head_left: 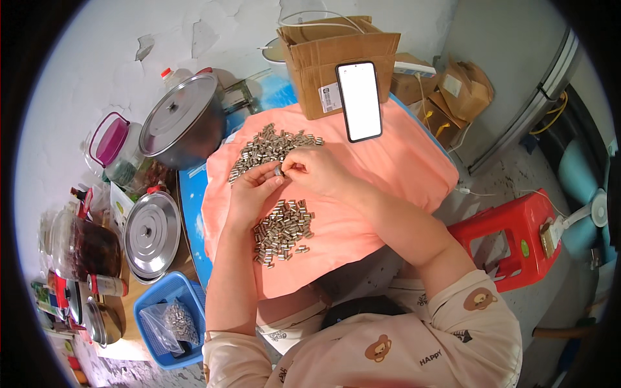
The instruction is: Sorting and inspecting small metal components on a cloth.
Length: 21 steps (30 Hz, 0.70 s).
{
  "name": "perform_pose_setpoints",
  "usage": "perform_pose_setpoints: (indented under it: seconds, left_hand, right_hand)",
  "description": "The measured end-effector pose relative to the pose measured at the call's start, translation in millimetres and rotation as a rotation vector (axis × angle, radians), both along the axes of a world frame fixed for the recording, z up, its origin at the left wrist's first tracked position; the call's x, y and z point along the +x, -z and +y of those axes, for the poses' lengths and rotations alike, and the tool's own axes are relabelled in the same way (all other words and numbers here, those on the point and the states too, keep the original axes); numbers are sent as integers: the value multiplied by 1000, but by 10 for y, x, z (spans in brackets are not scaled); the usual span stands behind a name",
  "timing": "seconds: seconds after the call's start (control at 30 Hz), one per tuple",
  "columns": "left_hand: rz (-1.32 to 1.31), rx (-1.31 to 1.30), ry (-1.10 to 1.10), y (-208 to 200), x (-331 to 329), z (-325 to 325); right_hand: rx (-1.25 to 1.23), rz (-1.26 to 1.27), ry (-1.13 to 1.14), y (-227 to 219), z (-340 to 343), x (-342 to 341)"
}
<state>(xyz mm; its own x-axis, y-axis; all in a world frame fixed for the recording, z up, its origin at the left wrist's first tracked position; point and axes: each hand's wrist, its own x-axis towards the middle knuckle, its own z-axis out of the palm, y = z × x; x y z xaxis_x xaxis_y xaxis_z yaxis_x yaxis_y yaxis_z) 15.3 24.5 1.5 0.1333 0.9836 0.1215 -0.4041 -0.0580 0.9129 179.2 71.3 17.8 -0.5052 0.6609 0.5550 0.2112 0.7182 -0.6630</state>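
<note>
My left hand (254, 189) pinches a small silvery metal cylinder (278, 171) between thumb and fingertips. Touching or nearly touching it, my right hand (315, 169) is closed in a pinch; whatever lies between its fingertips is too small to make out. Both hands are held over a salmon-pink cloth (369, 200) spread across the table. Just beyond them lies a large heap of small metal cylinders (268, 147). A second heap of similar cylinders (283, 227) lies nearer to me, by my left forearm, with a few loose pieces at its edge.
A lit phone (361, 102) leans against a cardboard box (304, 71) at the back. Left of the table stand a lidded pot (184, 116), a round metal lid (152, 236) and a blue basket (169, 359) holding a bag of metal pieces. A red stool (511, 242) is at right.
</note>
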Motion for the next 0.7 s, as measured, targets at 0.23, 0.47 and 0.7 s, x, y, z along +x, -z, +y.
perform_pose_setpoints:
  seconds: [0.23,0.47,0.7]
  left_hand:
    - [-102,-4,114,4,3,-1]
    - [228,-41,139,-41,15,-53]
    - [336,-27,157,-75,21,-73]
  right_hand:
    - [-435,86,-193,6,97,96]
    - [-408,-31,-33,-79,107,154]
    - [278,-380,194,123,119,37]
